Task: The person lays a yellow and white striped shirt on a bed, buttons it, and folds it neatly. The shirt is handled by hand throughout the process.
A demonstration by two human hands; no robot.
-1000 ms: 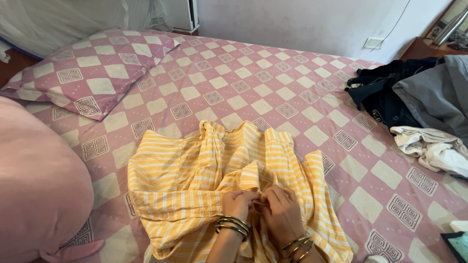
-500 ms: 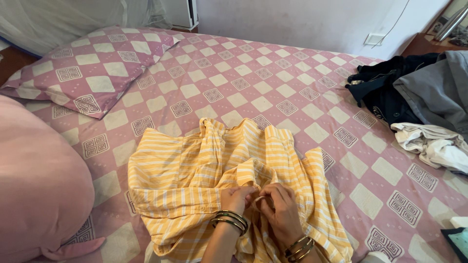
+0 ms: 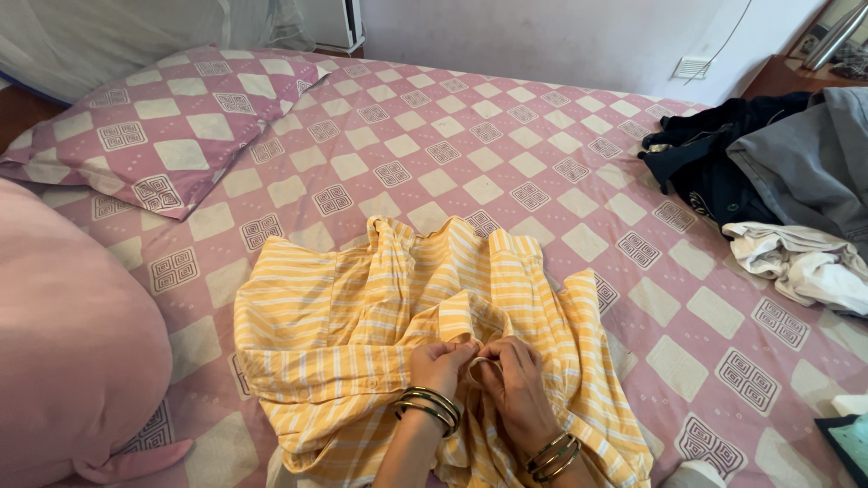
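A yellow and white striped shirt (image 3: 362, 325) lies spread on a bed with a pink checked sheet (image 3: 470, 154). My left hand (image 3: 440, 363) and my right hand (image 3: 517, 381) meet at the middle of the shirt's front. Both pinch the fabric edge there, fingertips almost touching each other. Bangles ring both wrists. What the fingers hold beyond the cloth, such as a button, is too small to make out.
A pink checked pillow (image 3: 172, 126) lies at the far left, and a plain pink cushion (image 3: 63, 352) at the near left. Dark and grey clothes (image 3: 768, 154) and a white garment (image 3: 800, 262) are piled at the right. A teal item (image 3: 850, 438) sits at the right edge.
Both hands stay at the shirt's front placket, with only small finger movements. The view has shifted slightly.
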